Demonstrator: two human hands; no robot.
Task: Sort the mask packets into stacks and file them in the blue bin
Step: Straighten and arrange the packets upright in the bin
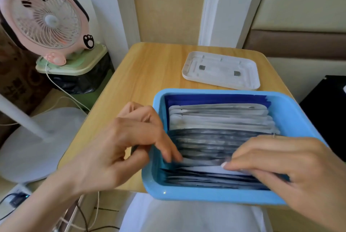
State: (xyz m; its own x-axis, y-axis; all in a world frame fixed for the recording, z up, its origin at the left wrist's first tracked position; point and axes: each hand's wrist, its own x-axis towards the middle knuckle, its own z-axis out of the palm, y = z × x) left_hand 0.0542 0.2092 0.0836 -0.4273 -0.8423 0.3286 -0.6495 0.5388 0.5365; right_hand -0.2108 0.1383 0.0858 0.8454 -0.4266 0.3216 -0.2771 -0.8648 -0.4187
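light blue plastic bin (206, 197) on wooden desk (149, 66) | upright silver and white mask packets (221, 119) fill it | left hand (127, 138) fingers curled over rim | right hand (280, 160) fingers pinching a white packet (206, 169)

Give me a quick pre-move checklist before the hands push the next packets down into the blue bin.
1. Blue bin supported: not ok; its near edge overhangs the wooden table.
2. Mask packets filed on edge in rows: ok; dark blue at the back, white next, dark ones nearer.
3. Left hand placed: ok; fingers reach over the bin's left wall onto the packets.
4. Right hand grip: ok; fingertips press on a white packet near the front.
5. Room left in the bin: cannot tell; the hands hide the front rows.
6. White lid out of the way: ok; it lies upside down behind the bin.
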